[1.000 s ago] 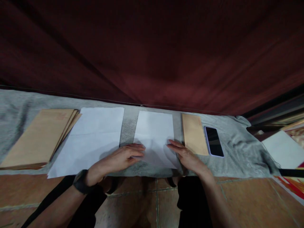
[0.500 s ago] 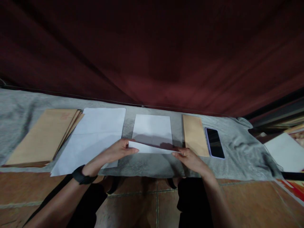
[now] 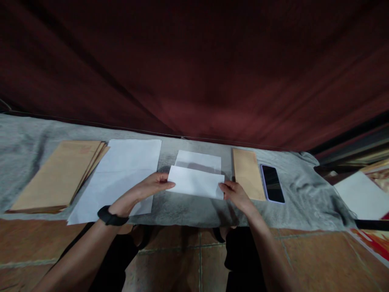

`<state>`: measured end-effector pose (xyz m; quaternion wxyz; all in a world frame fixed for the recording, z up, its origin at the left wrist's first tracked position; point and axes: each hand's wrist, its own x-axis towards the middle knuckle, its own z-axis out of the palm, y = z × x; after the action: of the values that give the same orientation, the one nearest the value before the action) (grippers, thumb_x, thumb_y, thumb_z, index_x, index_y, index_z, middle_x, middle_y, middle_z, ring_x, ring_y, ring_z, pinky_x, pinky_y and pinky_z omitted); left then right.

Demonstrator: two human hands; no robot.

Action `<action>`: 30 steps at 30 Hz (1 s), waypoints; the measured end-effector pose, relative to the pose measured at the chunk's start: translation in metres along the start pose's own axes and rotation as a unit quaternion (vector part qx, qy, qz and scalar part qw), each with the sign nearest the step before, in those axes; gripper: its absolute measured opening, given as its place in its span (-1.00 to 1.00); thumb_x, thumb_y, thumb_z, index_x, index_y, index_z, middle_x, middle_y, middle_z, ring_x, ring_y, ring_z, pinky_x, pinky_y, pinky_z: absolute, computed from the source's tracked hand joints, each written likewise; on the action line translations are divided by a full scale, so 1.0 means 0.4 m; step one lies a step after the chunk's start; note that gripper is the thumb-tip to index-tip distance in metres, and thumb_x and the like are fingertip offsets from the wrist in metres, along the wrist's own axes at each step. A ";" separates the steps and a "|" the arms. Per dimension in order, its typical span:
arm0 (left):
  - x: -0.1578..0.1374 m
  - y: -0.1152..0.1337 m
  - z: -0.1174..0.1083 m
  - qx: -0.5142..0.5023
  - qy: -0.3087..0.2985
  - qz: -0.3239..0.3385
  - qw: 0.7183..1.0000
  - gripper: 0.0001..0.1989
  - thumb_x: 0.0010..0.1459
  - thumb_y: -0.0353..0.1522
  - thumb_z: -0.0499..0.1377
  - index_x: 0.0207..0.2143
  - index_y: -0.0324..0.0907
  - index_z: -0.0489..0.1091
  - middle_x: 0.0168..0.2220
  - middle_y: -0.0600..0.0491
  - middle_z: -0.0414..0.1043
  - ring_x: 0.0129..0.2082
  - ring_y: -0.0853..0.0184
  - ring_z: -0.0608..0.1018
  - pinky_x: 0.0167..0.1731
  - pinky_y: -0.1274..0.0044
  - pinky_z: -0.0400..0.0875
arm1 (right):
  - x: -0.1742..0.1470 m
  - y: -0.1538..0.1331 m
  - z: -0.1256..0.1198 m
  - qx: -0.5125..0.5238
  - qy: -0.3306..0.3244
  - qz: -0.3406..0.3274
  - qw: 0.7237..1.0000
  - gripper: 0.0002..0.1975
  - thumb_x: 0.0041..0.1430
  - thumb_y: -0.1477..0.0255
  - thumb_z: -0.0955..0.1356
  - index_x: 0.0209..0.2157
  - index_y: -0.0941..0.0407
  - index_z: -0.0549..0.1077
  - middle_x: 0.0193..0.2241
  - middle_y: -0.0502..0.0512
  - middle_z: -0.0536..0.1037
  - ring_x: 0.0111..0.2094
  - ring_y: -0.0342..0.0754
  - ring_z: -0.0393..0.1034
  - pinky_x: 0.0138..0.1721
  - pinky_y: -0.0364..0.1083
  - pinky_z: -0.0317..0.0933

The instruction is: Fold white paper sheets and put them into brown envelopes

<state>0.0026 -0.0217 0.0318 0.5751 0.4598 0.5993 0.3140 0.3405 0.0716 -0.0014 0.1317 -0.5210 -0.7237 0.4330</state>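
A white sheet of paper (image 3: 196, 182) spans the gap between my two hands, its near part doubled up into a flap. Behind the flap shows a flat white stretch of paper (image 3: 199, 157), partly covered and shaded; the join between them is hidden. My left hand (image 3: 153, 185) pinches the flap's left end, thumb on top. At the right end, the thumb and fingers of my right hand (image 3: 236, 194) grip the other edge. A dark band (image 3: 112, 215) circles my left wrist. Just beyond my right hand lies a brown envelope (image 3: 248, 174).
Larger white sheets (image 3: 127, 162) lie left of my hands, beside a stack of brown envelopes (image 3: 60, 174). A phone (image 3: 272, 183) rests on the grey cloth (image 3: 306, 194) at right. Behind hangs a dark red curtain (image 3: 194, 81). White board or paper (image 3: 364, 194) stands far right.
The strip between my hands has tipped away from me and moved forward, now covering more of the paper behind it. Both hands keep their hold on its ends.
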 end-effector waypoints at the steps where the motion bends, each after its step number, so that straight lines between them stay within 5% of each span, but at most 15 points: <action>1: 0.001 0.001 0.006 0.000 0.021 0.000 1.000 -0.60 -0.06 -0.03 0.35 -0.35 -0.18 0.56 -0.35 0.04 0.59 -0.32 0.24 0.53 -0.29 0.47 0.42 | 0.005 -0.001 0.004 -0.017 0.007 -0.001 1.000 -0.57 0.35 0.15 0.24 -0.45 0.11 0.53 -0.60 -0.01 0.50 -0.50 -0.08 0.42 -0.44 -0.17 0.21; 13: 0.079 -0.048 0.032 0.073 0.184 -0.004 0.980 -0.59 -0.03 0.02 0.21 -0.59 -0.11 0.27 -0.64 0.18 0.19 -0.60 0.39 0.27 -0.56 0.54 0.09 | 0.060 -0.077 0.034 -0.281 0.062 0.085 0.954 -0.62 0.47 0.26 0.21 -0.20 0.07 0.62 -0.24 0.18 0.72 -0.25 0.02 0.62 -0.31 -0.15 0.25; 22: 0.099 -0.020 0.036 0.169 0.247 -0.018 0.954 -0.67 0.05 -0.08 0.16 -0.59 -0.10 0.29 -0.62 0.15 0.26 -0.53 0.33 0.34 -0.50 0.51 0.10 | 0.097 -0.101 0.033 -0.268 0.080 0.116 0.953 -0.59 0.48 0.23 0.19 -0.11 0.10 0.63 -0.16 0.26 0.71 -0.12 0.09 0.63 -0.20 -0.09 0.33; 30: 0.119 -0.006 0.042 0.140 0.273 -0.012 0.952 -0.63 0.03 -0.01 0.18 -0.54 -0.11 0.37 -0.62 0.15 0.27 -0.54 0.33 0.35 -0.49 0.51 0.10 | 0.123 -0.100 0.027 -0.260 0.090 0.125 0.953 -0.60 0.48 0.25 0.21 -0.09 0.11 0.64 -0.12 0.28 0.70 -0.08 0.08 0.62 -0.13 -0.11 0.34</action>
<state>0.0225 0.0182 0.0083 0.3231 0.4254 0.7766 0.3340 0.2872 0.1060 0.0099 0.0010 -0.6606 -0.7252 0.1941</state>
